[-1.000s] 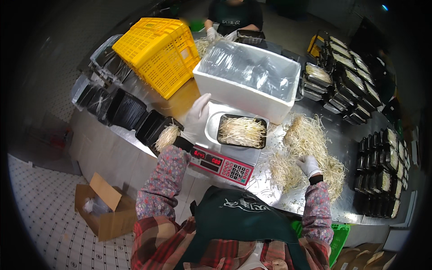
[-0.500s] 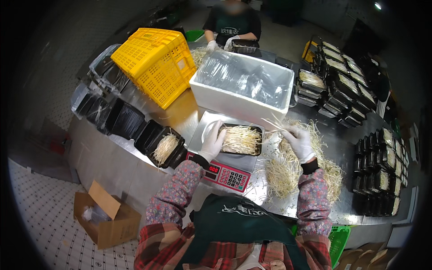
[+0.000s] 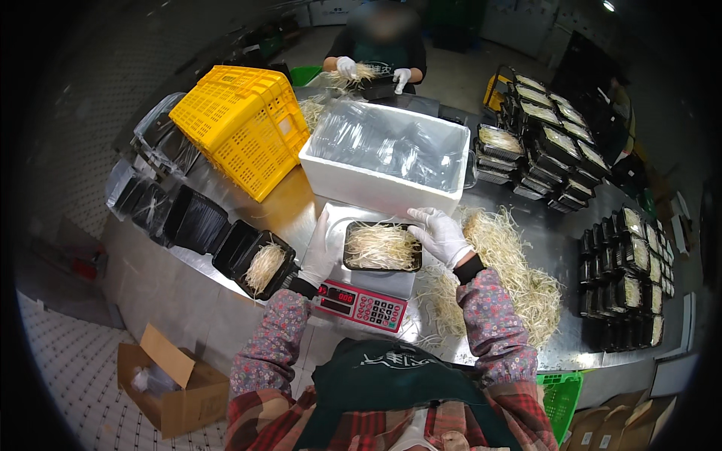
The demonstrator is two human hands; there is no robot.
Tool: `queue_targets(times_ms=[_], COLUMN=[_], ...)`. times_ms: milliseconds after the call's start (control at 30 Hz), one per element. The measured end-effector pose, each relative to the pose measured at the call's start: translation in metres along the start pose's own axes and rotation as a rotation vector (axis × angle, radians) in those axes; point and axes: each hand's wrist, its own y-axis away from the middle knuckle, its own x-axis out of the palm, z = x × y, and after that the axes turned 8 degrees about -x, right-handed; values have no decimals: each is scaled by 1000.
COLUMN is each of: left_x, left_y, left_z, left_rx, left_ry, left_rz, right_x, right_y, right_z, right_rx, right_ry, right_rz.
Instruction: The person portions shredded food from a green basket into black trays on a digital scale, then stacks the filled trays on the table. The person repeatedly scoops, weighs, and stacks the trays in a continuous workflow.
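A black tray of pale bean sprouts (image 3: 382, 246) sits on the plate of a red-and-white weighing scale (image 3: 359, 304). My left hand (image 3: 322, 246), in a white glove, stands just left of the tray, apart from it, fingers stretched out and nothing in them. At the tray's right edge is my gloved right hand (image 3: 442, 236), its fingers apart and the thumb by the sprouts; whether it touches them is hard to tell. A loose heap of sprouts (image 3: 500, 270) lies on the metal table to the right. Another sprout-filled black tray (image 3: 265, 267) stands left of the scale.
Behind the scale stands a white foam box (image 3: 380, 180) lined with clear film, with a tilted yellow crate (image 3: 241, 128) to its left. Filled trays (image 3: 624, 259) are stacked at right. Across the table, a co-worker's gloved hands (image 3: 347, 68) handle sprouts and a black tray.
My right hand has moved left from the loose heap to the tray, and the strands it held no longer show in it. My left hand has drawn off the tray's left side.
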Motion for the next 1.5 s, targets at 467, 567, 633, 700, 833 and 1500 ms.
queue_targets(times_ms=[467, 567, 633, 700, 833, 1500], left_x=[62, 58, 47, 36, 42, 70], left_y=[-3, 3, 8, 8, 2, -11], left_z=[-12, -24, -27, -43, -47, -24], left_rx=[299, 309, 405, 418, 244, 153], left_ry=[-741, -706, -679, -675, -688, -647], left_rz=[323, 254, 202, 86, 12, 246], right_x=[90, 73, 38, 33, 48, 76], right_y=[15, 16, 12, 14, 3, 1], right_z=[17, 8, 23, 5, 10, 25], right_rx=[86, 38, -36, 4, 79, 91], right_ry=[160, 65, 11, 93, 231, -18], right_rz=[130, -73, -260, -425, -267, -117])
